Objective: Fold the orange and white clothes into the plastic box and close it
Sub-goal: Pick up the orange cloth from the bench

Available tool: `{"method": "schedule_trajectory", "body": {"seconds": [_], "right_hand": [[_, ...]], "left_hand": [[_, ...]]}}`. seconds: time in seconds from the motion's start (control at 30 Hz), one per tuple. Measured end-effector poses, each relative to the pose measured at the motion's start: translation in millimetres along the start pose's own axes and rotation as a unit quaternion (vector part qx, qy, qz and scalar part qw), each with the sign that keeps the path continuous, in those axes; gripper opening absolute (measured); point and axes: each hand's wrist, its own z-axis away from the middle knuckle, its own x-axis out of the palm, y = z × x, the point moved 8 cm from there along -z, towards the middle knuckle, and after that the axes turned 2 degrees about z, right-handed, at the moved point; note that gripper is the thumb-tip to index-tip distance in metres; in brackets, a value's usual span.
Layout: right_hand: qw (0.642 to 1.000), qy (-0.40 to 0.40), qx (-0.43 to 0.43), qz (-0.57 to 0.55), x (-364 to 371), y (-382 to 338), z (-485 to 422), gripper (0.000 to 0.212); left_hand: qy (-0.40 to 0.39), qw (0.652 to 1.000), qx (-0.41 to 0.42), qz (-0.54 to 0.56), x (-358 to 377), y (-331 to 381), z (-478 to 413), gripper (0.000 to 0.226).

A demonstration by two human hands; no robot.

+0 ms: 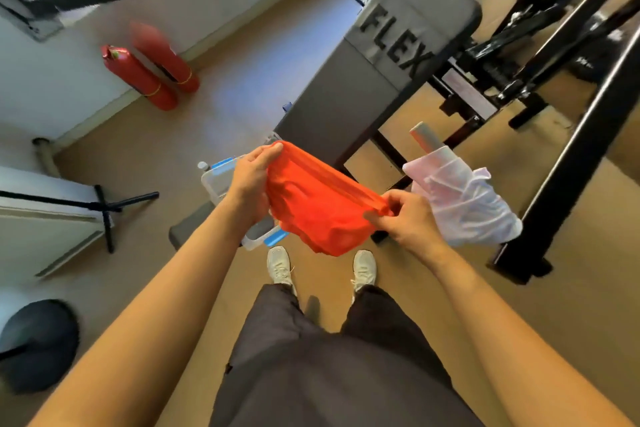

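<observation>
Person stands over the clear plastic box with blue latches (pixel 221 180). Left hand (pixel 251 184) and right hand (pixel 405 218) each pinch an end of the bunched orange cloth garment (pixel 318 208), stretched directly above the box. White mesh cloth (pixel 460 204) hangs draped on a bar right of the box.

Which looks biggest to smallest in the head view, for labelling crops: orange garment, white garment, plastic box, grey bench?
1. grey bench
2. orange garment
3. white garment
plastic box: unranked, mostly hidden behind the left hand and the garment.
</observation>
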Motion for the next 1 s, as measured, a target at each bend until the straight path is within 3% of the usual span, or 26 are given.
{"method": "schedule_trajectory", "body": {"seconds": [0.1, 0.27, 0.47, 0.57, 0.8, 0.9, 1.0], "right_hand": [[0.999, 0.037, 0.000, 0.016, 12.1, 19.3, 14.1, 0.011], [0.998, 0.038, 0.034, 0.028, 47.9, 38.7, 49.6, 0.028], [0.988, 0.142, 0.048, -0.040, 68.3, 38.4, 59.2, 0.021], [0.978, 0.181, 0.041, -0.092, 74.2, 46.5, 41.9, 0.017], [0.977, 0.192, -0.040, -0.077, 88.9, 103.7, 6.8, 0.012], [0.969, 0.216, -0.071, -0.099, 93.3, 143.7, -1.4, 0.011], [0.959, 0.240, -0.094, -0.119, 100.1, 188.4, -10.7, 0.011]], "left_hand": [[-0.035, 0.998, -0.024, -0.052, -11.3, -35.3, -26.0, 0.011], [-0.055, 0.985, -0.069, -0.149, -42.2, -103.9, -70.6, 0.008], [-0.168, 0.960, -0.028, -0.222, -43.4, -174.5, -90.3, 0.011], [-0.190, 0.958, -0.041, -0.212, -55.3, -225.7, -97.8, 0.027], [-0.171, 0.942, -0.126, -0.261, -67.7, -410.4, -136.6, 0.055], [-0.186, 0.928, -0.167, -0.277, -55.6, -474.6, -154.9, 0.032], [-0.155, 0.949, -0.125, -0.244, -54.5, -513.5, -180.1, 0.015]]}}
